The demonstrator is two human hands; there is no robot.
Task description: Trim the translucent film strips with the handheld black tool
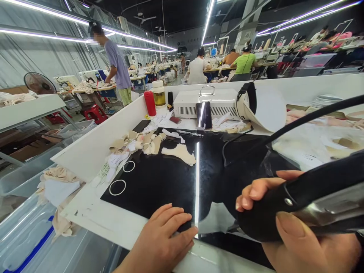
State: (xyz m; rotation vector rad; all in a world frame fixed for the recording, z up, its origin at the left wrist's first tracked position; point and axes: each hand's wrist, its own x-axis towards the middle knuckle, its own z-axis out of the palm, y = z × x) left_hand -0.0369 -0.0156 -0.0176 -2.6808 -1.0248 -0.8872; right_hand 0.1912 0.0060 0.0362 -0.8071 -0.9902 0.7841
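Note:
My right hand (287,231) is closed round the black handle of a corded tool (321,189) at the lower right, its black cable (313,115) arching up to the right. My left hand (162,239) rests flat, fingers stretched out, on the near edge of a glossy black work surface (159,178). A piece of black fabric (227,178) lies on that surface just beyond both hands. Beige fabric cut pieces (179,151) lie farther back on the black surface, with two white rings (118,187) to the left.
A white box machine (210,102), a phone (204,115), a red bottle (149,103), a jar (158,93) and a pen (189,133) stand at the back. White side walls edge the table. Fabric scraps lie left. Other people work at distant tables.

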